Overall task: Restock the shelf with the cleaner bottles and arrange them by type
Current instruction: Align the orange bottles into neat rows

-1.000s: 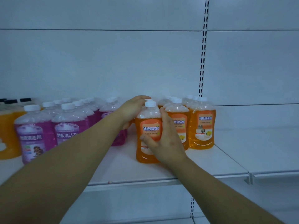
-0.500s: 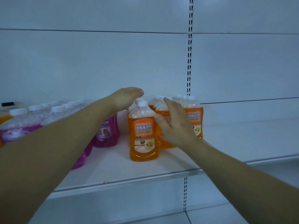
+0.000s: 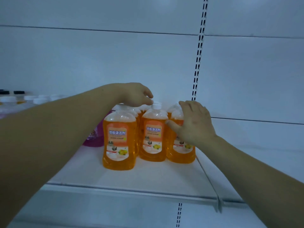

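Several orange cleaner bottles stand grouped on the white shelf (image 3: 148,180). One orange bottle (image 3: 119,142) stands a little forward at the left, a second (image 3: 153,137) in the middle, a third (image 3: 182,149) at the right, with more behind. My left hand (image 3: 136,94) hovers over the white caps with loosely curled fingers, fingertips by the middle bottle's cap, holding nothing. My right hand (image 3: 194,124) lies flat with straight fingers against the upper front of the right bottle. A purple bottle (image 3: 95,139) shows partly behind my left forearm.
More bottles with white caps (image 3: 37,100) and black caps (image 3: 19,92) stand far left, mostly hidden by my left arm. A slotted upright (image 3: 198,63) divides the back panel. To the right, a second shelf section (image 3: 263,162) adjoins at a metal divider edge.
My right hand let go of the front left orange bottle and moved right onto the right bottle. My left hand rose over the caps. The view shifted so the bottles sit more central.
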